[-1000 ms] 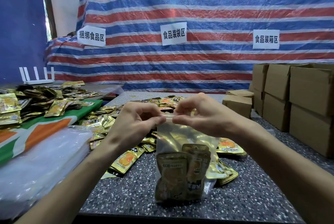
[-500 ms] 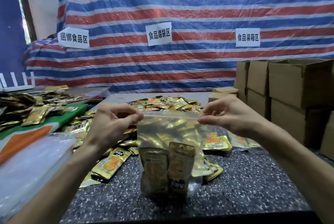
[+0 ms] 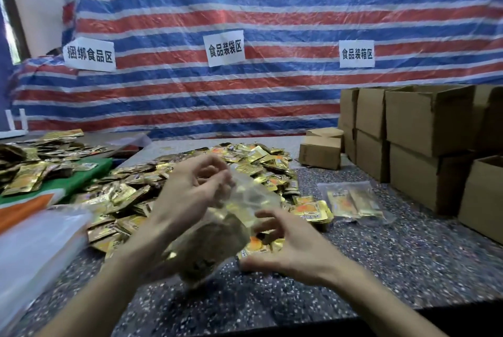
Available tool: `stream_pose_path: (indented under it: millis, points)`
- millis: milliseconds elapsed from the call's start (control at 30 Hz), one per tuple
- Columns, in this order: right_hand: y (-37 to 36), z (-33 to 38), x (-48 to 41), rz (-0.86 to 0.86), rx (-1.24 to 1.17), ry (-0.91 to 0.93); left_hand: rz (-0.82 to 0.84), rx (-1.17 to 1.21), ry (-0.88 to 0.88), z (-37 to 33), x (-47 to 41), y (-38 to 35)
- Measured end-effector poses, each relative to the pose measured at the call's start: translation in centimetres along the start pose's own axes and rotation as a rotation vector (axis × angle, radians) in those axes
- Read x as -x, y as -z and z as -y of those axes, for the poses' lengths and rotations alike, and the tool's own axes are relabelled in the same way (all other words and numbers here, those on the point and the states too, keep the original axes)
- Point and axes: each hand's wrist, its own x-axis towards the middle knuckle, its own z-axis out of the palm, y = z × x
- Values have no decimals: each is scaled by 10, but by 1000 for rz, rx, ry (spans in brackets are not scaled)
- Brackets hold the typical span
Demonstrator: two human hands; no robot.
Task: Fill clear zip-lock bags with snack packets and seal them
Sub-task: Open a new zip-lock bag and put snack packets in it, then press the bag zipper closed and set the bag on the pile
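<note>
A clear zip-lock bag with gold snack packets inside hangs tilted and blurred above the speckled table. My left hand grips its top edge, fingers curled round the plastic. My right hand is lower, by the bag's bottom right side, with fingers spread and loosely bent, holding nothing that I can see. Behind the hands lies a big pile of loose gold snack packets. A filled bag lies flat to the right.
Cardboard boxes are stacked along the right side, with a small one further back. A stack of empty clear bags sits at the near left. More packets lie on a green and orange cloth at left.
The bag was held upright by both hands at its top strip. Now my right hand has let go and dropped beside the bag's bottom, and the bag tilts from my left hand.
</note>
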Motion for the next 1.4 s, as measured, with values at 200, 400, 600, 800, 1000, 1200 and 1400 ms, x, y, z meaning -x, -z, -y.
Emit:
stream_pose_path:
  millis: [200, 400, 600, 800, 1000, 1200, 1400]
  points:
    - [-27, 19, -8, -111, -110, -41, 35, 190, -26, -27, -5, -48]
    - [4, 3, -10, -313, -200, -77, 66, 246, -64, -41, -7, -66]
    - [55, -22, -19, -599, -601, -226, 111, 201, -65, -36, -2, -73]
    - [115, -44, -31, -772, -406, -371, 179, 125, 34, -14, 5, -81]
    - [139, -79, -68, -1062, 542, -253, 195, 83, 95, 1, 8, -84]
    - [97, -158, -89, -347, 657, -772, 209, 48, 119, 12, 13, -78]
    - [87, -171, -83, -235, 675, -751, 197, 51, 137, 23, 15, -70]
